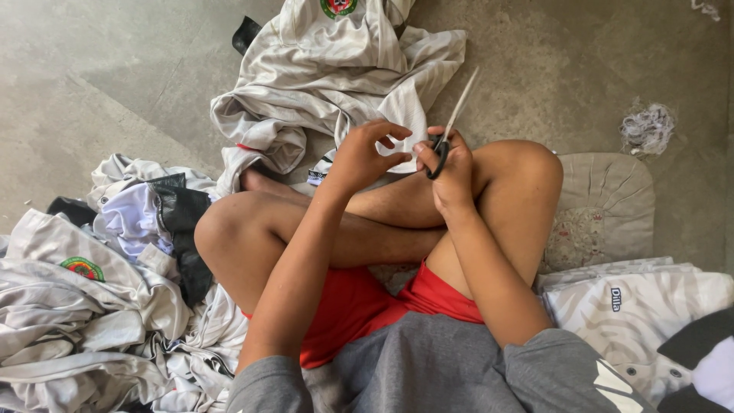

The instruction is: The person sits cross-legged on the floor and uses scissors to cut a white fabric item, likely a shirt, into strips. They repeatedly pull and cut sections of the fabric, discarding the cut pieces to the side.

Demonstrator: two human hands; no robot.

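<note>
- Scissors (451, 126) with black handles sit in the right hand (451, 172), fingers curled through the loops and closed around them; the slim blades point up and away, tilted slightly right, over the edge of a pale shirt.
- Left hand (363, 157) is just beside the right, thumb and forefinger pinching a white corner of the shirt (336, 76); the other fingers are bent and loosely spread.
- The shirt lies crumpled on the concrete floor (115, 76) ahead of the crossed legs, its near edge reaching the shins — a round badge shows at its far end.
- At the person's left a heap of similar pale garments (84, 306) presses against the thigh, dark fabric mixed in; no free ground on that side.
- At the right a round cushion (612, 199) touches the knee, and folded striped shirts (634, 306) lie nearer the body.
- Bare floor opens at far left and far right — a small wad of thread scraps (647, 126) rests well apart, beyond the cushion.
</note>
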